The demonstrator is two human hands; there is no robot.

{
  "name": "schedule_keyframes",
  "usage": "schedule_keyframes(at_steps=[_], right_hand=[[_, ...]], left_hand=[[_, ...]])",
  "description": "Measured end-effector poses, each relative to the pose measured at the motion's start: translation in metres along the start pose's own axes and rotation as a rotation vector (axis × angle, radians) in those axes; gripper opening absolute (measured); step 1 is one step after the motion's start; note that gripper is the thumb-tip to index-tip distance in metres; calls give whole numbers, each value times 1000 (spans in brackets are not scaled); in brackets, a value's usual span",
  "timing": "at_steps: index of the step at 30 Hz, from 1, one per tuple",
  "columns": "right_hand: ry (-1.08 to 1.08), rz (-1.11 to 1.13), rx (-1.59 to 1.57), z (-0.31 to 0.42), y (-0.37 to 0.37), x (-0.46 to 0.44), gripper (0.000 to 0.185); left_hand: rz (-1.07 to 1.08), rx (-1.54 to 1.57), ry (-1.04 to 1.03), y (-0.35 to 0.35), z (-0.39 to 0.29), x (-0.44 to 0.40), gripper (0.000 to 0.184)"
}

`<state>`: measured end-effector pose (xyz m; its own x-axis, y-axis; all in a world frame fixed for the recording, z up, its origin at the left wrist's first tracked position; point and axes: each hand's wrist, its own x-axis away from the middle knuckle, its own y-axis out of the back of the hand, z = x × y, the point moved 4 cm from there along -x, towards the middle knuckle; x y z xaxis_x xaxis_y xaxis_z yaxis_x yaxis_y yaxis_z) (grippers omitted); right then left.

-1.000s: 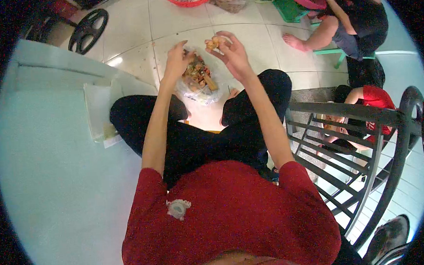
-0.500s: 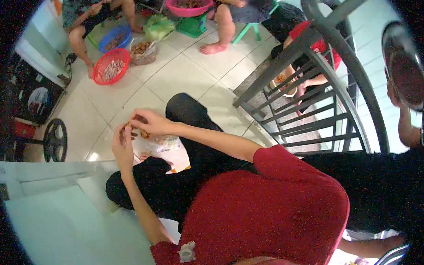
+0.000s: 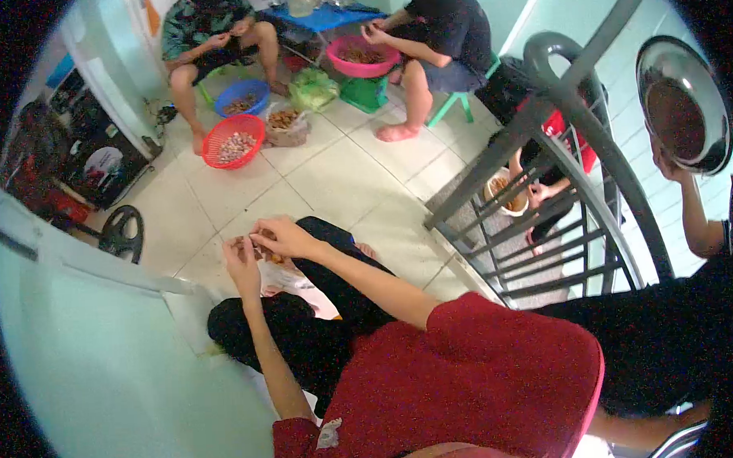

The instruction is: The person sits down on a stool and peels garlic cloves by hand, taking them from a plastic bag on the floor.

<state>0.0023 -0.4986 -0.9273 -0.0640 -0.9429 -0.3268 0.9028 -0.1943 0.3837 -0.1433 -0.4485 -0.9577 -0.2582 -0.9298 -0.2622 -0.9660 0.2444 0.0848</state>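
My left hand (image 3: 243, 266) and my right hand (image 3: 286, 238) are close together over my lap, fingertips bent inward and almost meeting. Something small and brownish seems pinched between them, too small to name. Just under my fingers, brown and orange-yellow pieces (image 3: 275, 258) partly show, mostly hidden by my right hand. Lower down, a whitish plastic sheet or bag (image 3: 308, 293) lies between my dark-trousered legs.
Across the tiled floor stand a red basket (image 3: 234, 143) of pale pieces, a blue basin (image 3: 242, 98), a bag of brown pieces (image 3: 285, 128) and a pink basin (image 3: 364, 56). Two people sit there. A grey railing (image 3: 544, 215) rises at right; beside it someone holds a metal basin (image 3: 685, 105).
My view has tilted upward, so the room sits lower and further right in it. My hands stay together, with fingers still pinched.
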Motion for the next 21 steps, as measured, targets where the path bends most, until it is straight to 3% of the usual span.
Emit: schedule_keyframes(at_steps=[5,7,9,13,15,16,19,21], right_hand=[[37,63,102,8,10,5,26],[116,103,147,8,20,3,28],[120,118,403,7,27,7,30],[96,214,463,16,50,18,30],[182,234,556,4,50,27,26],[154,283,634,-7,46,30,24],[140,235,554,2,51,35,23],[46,200,585,2,51,33,23]], left_hand=[[75,-81,-13,-1,31,3,16],[112,-144,-32,-5,17,8,15],[115,-67,-24,-7,8,11,15],[273,-138,-94,-19,11,10,11],[380,-146,57,-29,0,20,16],[412,-230,32,-32,-1,22,17],[485,-307,175,-35,-11,24,19],[450,-128,204,-36,-1,24,22]])
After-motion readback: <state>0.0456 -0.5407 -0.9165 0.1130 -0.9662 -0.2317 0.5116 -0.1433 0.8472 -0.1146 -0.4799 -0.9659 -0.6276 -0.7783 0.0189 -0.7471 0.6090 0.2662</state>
